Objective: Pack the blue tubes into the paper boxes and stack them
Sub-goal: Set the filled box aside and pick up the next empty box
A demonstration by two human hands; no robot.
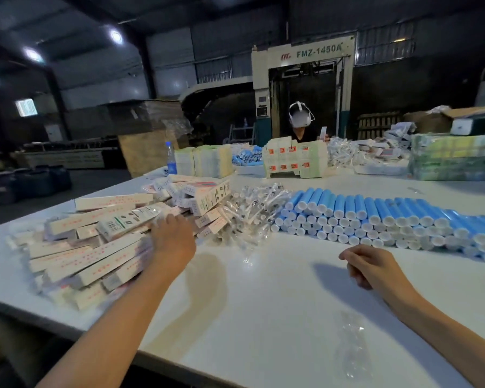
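Touching paper boxes point(90, 264), left hand point(172, 242); blue tubes point(375, 217) beyond right hand point(373, 264).

Lighting: the hall is dim, and your white table point(263, 303) is the brightest surface.
Sources: round ceiling lamps point(116, 36) at upper left, flared.
Shadows: soft, on the table right of your left forearm and left of your right hand point(373, 266).
Blur: the fingertips of your left hand point(172, 239) are smeared, and the nearest paper boxes point(95, 264) are soft.
Distortion: table edges bow toward the corners.
Glare: faint sheen on the plastic wrap point(350, 348).
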